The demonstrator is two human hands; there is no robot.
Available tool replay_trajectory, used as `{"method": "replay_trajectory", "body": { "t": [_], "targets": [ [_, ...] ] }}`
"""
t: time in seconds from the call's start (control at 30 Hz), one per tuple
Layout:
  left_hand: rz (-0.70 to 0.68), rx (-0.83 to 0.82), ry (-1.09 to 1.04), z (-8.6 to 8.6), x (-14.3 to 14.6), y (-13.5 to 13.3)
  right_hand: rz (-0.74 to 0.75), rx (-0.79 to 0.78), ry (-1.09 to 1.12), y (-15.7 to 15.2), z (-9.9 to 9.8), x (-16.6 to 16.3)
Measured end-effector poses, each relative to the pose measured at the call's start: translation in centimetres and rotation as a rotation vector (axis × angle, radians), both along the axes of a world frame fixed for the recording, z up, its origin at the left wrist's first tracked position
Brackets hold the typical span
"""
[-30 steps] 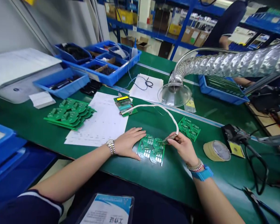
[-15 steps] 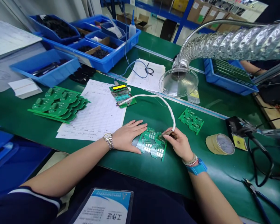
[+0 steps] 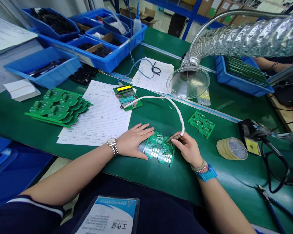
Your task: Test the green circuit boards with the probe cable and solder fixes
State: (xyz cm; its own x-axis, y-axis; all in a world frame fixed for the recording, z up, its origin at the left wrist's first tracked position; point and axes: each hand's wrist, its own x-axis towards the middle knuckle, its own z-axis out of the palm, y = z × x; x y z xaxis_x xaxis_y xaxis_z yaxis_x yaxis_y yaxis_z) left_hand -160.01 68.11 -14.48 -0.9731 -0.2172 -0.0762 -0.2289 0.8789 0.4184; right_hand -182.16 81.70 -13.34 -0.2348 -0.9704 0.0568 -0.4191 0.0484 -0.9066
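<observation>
One cable tip (image 3: 174,138), now farther over board (image 3: 162,155)

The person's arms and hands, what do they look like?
The bare left hand has a silver watch at its wrist; that arm's short navy sleeve has a white stripe. The right hand is bare, its wrist in a beaded bracelet and blue band.

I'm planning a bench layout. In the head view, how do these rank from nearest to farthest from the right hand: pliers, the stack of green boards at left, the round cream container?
1. Round cream container: to the right of the right hand.
2. Pliers: lower right.
3. Stack of green boards: far left, past the left hand.
</observation>
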Motion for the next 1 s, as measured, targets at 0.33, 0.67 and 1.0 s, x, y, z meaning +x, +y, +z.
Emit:
{"method": "replay_trajectory", "body": {
  "t": [0.33,0.67,1.0],
  "targets": [
    [-0.002,0.014,0.017,-0.03,-0.02,0.03,-0.006,-0.003,0.023,-0.04,-0.03,-0.08],
    [0.006,0.007,0.001,0.26,-0.17,0.06,0.026,-0.012,0.097,-0.55,0.07,0.52],
    [0.025,0.033,0.065,0.15,0.05,0.46,0.036,0.001,0.113,-0.65,0.13,0.66]
  ]
}}
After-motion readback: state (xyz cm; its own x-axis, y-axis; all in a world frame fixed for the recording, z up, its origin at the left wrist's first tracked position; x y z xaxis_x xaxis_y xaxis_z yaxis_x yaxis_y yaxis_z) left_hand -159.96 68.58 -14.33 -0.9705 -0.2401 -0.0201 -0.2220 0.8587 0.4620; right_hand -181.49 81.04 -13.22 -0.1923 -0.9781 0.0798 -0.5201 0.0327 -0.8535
